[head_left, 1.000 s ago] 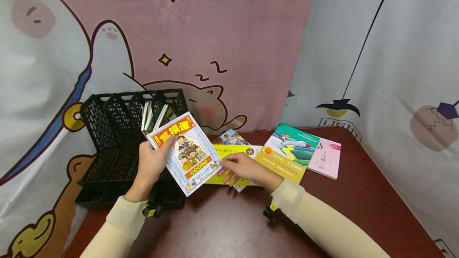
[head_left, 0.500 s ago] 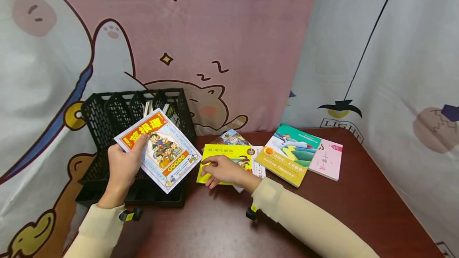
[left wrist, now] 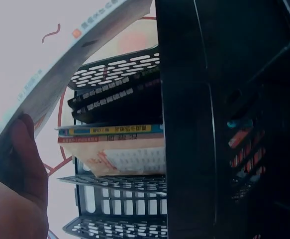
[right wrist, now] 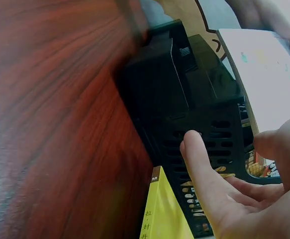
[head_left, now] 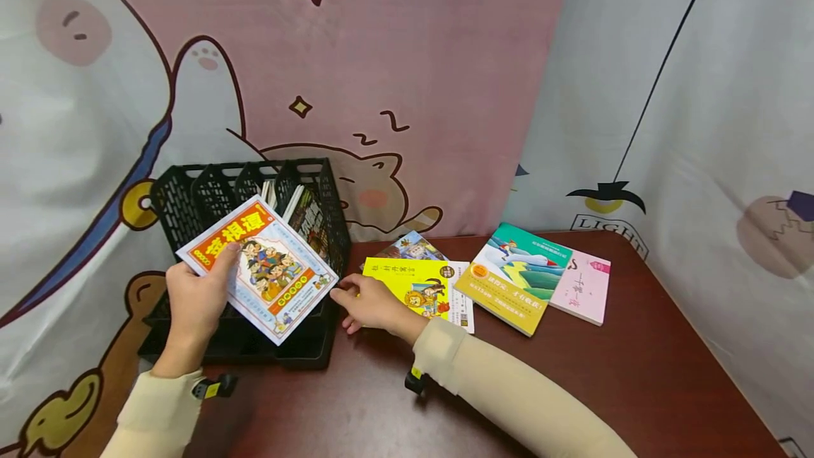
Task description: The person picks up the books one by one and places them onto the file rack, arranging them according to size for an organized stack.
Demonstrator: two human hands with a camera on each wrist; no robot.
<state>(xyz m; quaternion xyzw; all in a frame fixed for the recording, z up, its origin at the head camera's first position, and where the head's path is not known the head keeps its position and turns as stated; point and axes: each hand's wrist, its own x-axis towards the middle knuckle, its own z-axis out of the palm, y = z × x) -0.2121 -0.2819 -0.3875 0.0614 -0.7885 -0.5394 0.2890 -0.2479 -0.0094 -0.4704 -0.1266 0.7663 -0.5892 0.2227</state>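
Note:
My left hand (head_left: 197,302) grips a white-bordered book (head_left: 276,274) by its left side, thumb on the illustrated cover with a red-orange title band. The book is tilted in front of a black mesh file organizer (head_left: 305,350). At the book's lower right corner is my right hand (head_left: 372,306). In the right wrist view its index finger (right wrist: 197,154) stretches away from the book, while the thumb (right wrist: 269,144) lies by the book's edge; whether it touches is unclear. The left wrist view shows black-spined books (left wrist: 117,94) and a blue-and-yellow spine (left wrist: 120,130) inside the organizer.
On the brown table (head_left: 381,401) right of the organizer lies a yellow book (head_left: 394,274), partly over another illustrated book (head_left: 416,246). Farther right, a green-and-yellow book (head_left: 511,278) overlaps a pink book (head_left: 581,288). A printed curtain (head_left: 445,90) hangs behind.
My left hand has carried the book leftward, away from the yellow book, and tilted it further. My right hand has followed left, trailing away from the corner and then coming back to it.

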